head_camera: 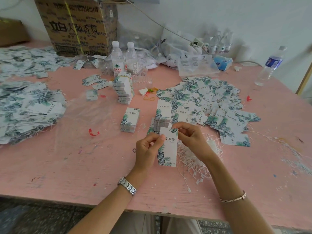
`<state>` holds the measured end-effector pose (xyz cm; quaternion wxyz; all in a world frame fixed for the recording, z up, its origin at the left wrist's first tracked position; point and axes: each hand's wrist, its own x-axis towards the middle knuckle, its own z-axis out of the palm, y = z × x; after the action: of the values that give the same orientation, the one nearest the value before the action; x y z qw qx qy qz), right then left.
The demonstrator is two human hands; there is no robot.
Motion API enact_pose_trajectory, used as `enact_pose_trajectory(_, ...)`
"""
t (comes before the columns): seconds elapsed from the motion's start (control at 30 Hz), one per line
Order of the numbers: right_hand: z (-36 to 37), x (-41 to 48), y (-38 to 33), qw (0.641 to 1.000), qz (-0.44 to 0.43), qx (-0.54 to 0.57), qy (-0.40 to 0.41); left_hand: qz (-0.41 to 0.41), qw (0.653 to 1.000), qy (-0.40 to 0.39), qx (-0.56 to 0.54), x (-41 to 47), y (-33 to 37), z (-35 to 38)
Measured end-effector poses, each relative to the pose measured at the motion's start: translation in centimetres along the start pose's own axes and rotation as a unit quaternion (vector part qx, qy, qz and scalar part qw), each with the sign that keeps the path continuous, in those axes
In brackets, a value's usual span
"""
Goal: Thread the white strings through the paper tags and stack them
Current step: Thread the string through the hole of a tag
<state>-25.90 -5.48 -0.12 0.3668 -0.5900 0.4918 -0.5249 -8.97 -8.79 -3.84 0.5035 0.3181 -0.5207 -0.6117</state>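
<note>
A white paper tag with green leaf print (168,147) is held upright above the pink table (67,166). My left hand (147,149) pinches its left edge. At the tag's top right corner, my right hand (189,134) pinches a thin white string. A tangle of white strings (199,159) lies on the table under my right wrist. Two neat stacks of tags stand just beyond my hands, one (130,119) to the left and one (163,117) behind the held tag. A loose heap of tags (211,100) spreads to the right.
Big piles of tags (28,105) cover the left side. A tall leaning tag stack (124,89), water bottles (117,59), a cardboard box (76,26), plastic bags (190,63) and another bottle (270,65) stand farther back. Clear plastic sheet (84,115) lies mid-left.
</note>
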Motion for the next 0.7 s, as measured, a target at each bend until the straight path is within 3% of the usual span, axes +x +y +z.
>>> enact_pose_trajectory(0.5, -0.1, -0.1, 1.1, 0.999, 0.037, -0.012, 0.027, -0.015, 1.0, -0.012, 0.025, 0.1, -0.4, 0.1)
enact_pose_trajectory(0.7, -0.2, -0.4, 1.2, 0.999, 0.032, -0.006, -0.004, -0.016, 0.998, 0.002, 0.066, 0.0, -0.9, 0.2)
